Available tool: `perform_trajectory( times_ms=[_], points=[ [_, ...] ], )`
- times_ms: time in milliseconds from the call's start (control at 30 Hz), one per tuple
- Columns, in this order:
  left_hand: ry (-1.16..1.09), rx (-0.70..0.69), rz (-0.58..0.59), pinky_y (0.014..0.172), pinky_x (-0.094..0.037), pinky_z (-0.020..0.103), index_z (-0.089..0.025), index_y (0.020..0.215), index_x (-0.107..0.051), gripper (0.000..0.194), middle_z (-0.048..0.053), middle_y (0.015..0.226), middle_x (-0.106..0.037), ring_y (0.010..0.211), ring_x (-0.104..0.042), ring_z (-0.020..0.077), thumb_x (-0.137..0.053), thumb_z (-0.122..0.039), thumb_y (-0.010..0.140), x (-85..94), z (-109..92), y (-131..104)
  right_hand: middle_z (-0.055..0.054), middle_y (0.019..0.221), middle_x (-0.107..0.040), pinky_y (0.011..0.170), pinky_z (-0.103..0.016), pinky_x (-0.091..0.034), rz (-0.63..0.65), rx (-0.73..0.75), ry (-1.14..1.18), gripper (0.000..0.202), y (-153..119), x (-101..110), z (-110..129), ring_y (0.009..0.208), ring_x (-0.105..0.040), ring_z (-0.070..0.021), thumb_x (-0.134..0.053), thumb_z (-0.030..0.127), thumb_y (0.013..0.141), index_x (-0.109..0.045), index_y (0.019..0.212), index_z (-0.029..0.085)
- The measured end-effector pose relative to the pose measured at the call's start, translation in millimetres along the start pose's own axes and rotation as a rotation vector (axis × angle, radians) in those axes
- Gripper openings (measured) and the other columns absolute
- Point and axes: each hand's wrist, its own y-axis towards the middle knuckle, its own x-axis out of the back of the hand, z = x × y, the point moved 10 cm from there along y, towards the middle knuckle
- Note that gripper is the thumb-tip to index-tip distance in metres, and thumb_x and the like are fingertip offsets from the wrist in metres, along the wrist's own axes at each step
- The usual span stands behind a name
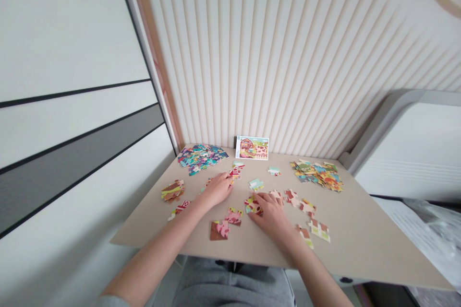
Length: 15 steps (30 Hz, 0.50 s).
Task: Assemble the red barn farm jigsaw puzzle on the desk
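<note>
A: Where is the barn piece (235,171) seen?
B: Right at the fingertips of the left hand (219,188), its near edge partly covered by them
A: Is it pinched?
B: That cannot be told; the fingers are bunched and the thumb is hidden
A: And the right hand (271,207)?
B: A red-green piece (251,206) is straddled by its parted thumb and index finger, on the table (194,244); whether it is gripped cannot be told

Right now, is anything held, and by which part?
Can't tell: left hand is at a barn piece, right hand over a red-and-green piece.
</note>
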Motion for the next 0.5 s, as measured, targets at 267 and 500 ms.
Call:
perform_trajectory(
  times_ms=[267,500],
  points=[
    [-0.007,-0.050,0.018,0.106,-0.047,0.040,-0.027,0.130,-0.065,0.041,0.009,0.126,-0.067,0.120,-0.060,0.0264,-0.051,-0.018,0.092,6.8,-2.1,-4.6,-0.010,0.120,-0.063,0.106,-0.043,-0.037,0.018,0.022,-0.038,0.049,2.7,3.6,-1.6,0.116,-0.056,-0.0299,-0.073,0.046,0.087,-0.066,0.132,0.028],
    [0.016,-0.065,-0.003,0.108,-0.044,0.043,-0.026,0.126,-0.067,0.042,0.009,0.126,-0.067,0.122,-0.058,0.0285,-0.054,-0.016,0.088,6.0,-7.8,1.3,-0.009,0.126,-0.062,0.106,-0.041,-0.038,0.021,0.080,0.002,0.047,0.6,3.4,4.6,0.116,-0.057,-0.0282,-0.069,0.042,0.090,-0.064,0.135,0.029]
  ],
)
